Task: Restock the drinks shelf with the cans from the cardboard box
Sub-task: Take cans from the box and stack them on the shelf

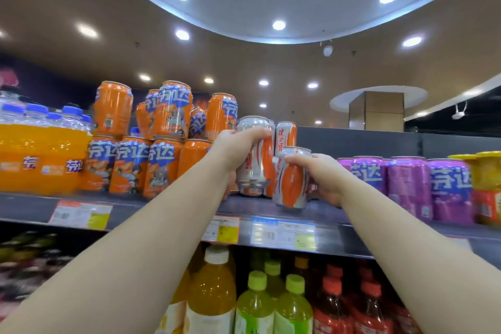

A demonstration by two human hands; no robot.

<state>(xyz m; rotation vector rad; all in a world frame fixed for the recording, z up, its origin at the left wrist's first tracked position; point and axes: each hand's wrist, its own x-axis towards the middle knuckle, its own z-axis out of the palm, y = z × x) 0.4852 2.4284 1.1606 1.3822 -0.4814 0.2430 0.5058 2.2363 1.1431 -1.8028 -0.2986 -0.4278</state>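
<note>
Both bare forearms run up from the bottom corners to the top shelf (pixel 162 205), a dark grey deck with price tags (pixel 282 234) clipped on its front lip.

Left hand (pixel 235 150): reaches in from lower left, fingers curled over the upper part of a silver-and-orange can (pixel 256 168), thumb side underneath. Can is upright and looks lifted clear of the deck, but motion blur makes that hard to confirm.

Right hand (pixel 322 176): comes in from lower right, fingers wrapped round the top edge of a second silver-and-orange can (pixel 291 184). That can tilts slightly, base at or just above the shelf's front edge. It sits just right of and in front of the left-hand can; whether the two touch, cannot tell.

Shelf contents, biggest first:
- Orange soda bottles (pixel 40 154) with blue caps, far left.
- Orange cans (pixel 151 138) stacked in two tiers, just left of the left hand.
- Purple cans (pixel 409 184) in a single row, right of the right hand.
- Yellow cans (pixel 488 171) at the far right edge.
- More silver-and-orange cans (pixel 286 134) stacked behind the held pair, between the orange and purple blocks.

Shelf below: bottles (pixel 214 295) of yellow, green and red drinks, upright, packed close.

Cardboard box: out of frame.
</note>
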